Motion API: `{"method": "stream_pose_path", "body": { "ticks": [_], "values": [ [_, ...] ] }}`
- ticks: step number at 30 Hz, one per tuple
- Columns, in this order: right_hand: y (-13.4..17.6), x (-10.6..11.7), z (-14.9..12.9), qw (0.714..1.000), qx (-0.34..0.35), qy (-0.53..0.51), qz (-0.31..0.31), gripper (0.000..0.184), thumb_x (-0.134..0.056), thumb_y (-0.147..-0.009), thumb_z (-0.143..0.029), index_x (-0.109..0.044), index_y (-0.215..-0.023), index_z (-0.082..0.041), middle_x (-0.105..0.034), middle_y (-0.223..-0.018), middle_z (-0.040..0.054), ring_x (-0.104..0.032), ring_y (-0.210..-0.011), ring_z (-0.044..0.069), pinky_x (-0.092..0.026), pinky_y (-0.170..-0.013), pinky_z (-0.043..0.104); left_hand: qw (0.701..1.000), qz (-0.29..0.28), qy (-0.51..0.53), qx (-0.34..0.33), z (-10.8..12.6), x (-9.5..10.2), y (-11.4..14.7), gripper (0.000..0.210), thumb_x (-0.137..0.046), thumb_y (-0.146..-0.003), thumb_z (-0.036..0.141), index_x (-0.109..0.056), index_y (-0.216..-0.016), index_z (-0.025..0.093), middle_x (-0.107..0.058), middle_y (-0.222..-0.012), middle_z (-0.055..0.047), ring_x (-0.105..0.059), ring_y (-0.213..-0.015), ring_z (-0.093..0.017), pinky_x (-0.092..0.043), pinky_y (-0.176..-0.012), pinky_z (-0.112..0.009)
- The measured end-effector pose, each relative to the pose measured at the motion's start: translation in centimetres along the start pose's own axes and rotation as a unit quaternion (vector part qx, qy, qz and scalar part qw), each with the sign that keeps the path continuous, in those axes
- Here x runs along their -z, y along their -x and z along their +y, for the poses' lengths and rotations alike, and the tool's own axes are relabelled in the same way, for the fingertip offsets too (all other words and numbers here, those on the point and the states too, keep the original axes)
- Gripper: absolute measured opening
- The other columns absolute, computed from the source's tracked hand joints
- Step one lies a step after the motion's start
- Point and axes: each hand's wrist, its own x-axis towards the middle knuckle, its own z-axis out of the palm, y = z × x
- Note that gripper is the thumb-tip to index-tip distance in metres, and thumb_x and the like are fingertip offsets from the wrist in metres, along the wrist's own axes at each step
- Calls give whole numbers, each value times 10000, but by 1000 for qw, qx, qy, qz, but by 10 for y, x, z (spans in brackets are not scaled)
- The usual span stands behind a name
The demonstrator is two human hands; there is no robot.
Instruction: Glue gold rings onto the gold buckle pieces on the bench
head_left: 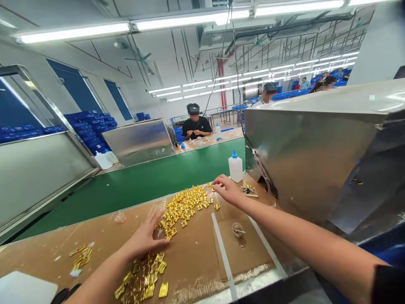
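A heap of small shiny gold-coloured square pieces (186,204) lies on the brown cardboard-covered bench in front of me. My left hand (148,232) is at the heap's near left edge, thumb held away from the fingers; the fingertips are slightly blurred. At the far right end of the heap is my right hand (226,190), its fingers apart and lightly bent beside a few loose pieces. Neither hand visibly holds anything. Below my left hand, a second group of gold square pieces (153,276) is partly hidden by the forearm.
A white squeeze bottle (235,168) with a blue tip stands beyond my right hand. A small clear cup (237,230) holds a stick. Gold scraps (82,255) lie left. A green conveyor belt (139,179) runs behind the bench. A metal housing (300,156) rises right. A co-worker (196,126) sits opposite.
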Motion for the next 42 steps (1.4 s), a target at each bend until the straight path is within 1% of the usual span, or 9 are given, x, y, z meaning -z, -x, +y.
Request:
{"method": "stream_pose_path", "body": {
  "ticks": [4, 7, 11, 14, 18, 25, 33, 39, 42],
  "values": [
    [-61, -39, 38, 996, -23, 47, -74, 403, -745, -898, -366, -708, -1232, -143, -564, -1402, 203, -539, -1340, 348, -398, -1163, 546, 1000, -15, 5, -25, 1, -14, -14, 1142, -829, -704, 519, -260, -1656, 251, -195, -1726, -195, -207, -1574, -416, -276, -1240, -578],
    [-77, -58, 55, 982, 1, 56, -182, 644, -789, -842, -552, -662, -1371, -208, -528, -1506, 180, -477, -1431, 366, -376, -1202, 549, 998, -26, 9, -50, 6, -18, -28, 1069, -818, -737, 484, -291, -1647, 287, -176, -1741, -151, -171, -1592, -382, -244, -1263, -548],
    [-68, -70, 63, 957, 46, 51, -280, 769, -802, -798, -632, -616, -1443, -259, -449, -1594, 136, -431, -1481, 326, -325, -1255, 469, 996, 0, 26, -89, 10, -23, -40, 855, -772, -800, 536, -446, -1567, 343, -330, -1685, -114, -322, -1539, -386, -310, -1236, -563],
    [-49, -67, 59, 945, 103, 50, -306, 809, -814, -789, -622, -586, -1469, -248, -367, -1633, 143, -396, -1501, 316, -304, -1264, 441, 991, 32, 30, -124, 18, -28, -44, 695, -722, -855, 521, -523, -1496, 342, -454, -1591, -98, -416, -1471, -365, -345, -1211, -553],
    [-27, -61, 49, 920, 195, 102, -325, 926, -862, -719, -627, -529, -1509, -276, -320, -1645, 164, -376, -1496, 379, -319, -1237, 523, 986, 47, 21, -157, 34, -29, -48, 582, -678, -892, 535, -560, -1420, 320, -559, -1461, -93, -494, -1377, -345, -390, -1158, -539],
    [-18, -64, 50, 907, 251, 228, -250, 657, -702, -873, -646, -608, -1389, -250, -532, -1406, 166, -543, -1260, 344, -431, -1081, 510, 975, 8, -32, -218, 52, -18, -56, 438, -566, -958, 478, -584, -1320, 232, -620, -1315, -116, -600, -1206, -314, -472, -1031, -447],
    [-31, -68, 53, 869, 305, 308, -238, 486, -567, -952, -625, -667, -1199, -219, -610, -1182, 128, -556, -1037, 281, -466, -905, 409, 978, -23, -73, -193, 65, -17, -66, 320, -412, -1028, 441, -611, -1195, 254, -632, -1137, -81, -676, -1017, -266, -501, -807, -358],
    [-27, -64, 52, 842, 330, 350, -244, 350, -498, -1011, -506, -668, -1116, -219, -625, -1128, 130, -547, -976, 268, -450, -746, 343, 982, -22, -86, -164, 68, -20, -60, 399, -247, -1066, 378, -607, -1158, 234, -626, -1135, -92, -656, -1064, -263, -507, -821, -364],
    [-22, -63, 52, 841, 330, 359, -234, 318, -496, -1014, -475, -661, -1119, -224, -633, -1133, 125, -559, -973, 267, -436, -693, 330, 986, -7, -94, -135, 75, -24, -57, 478, -266, -1057, 468, -552, -1316, 187, -615, -1254, -142, -603, -1189, -322, -515, -880, -414]
  ]
}}
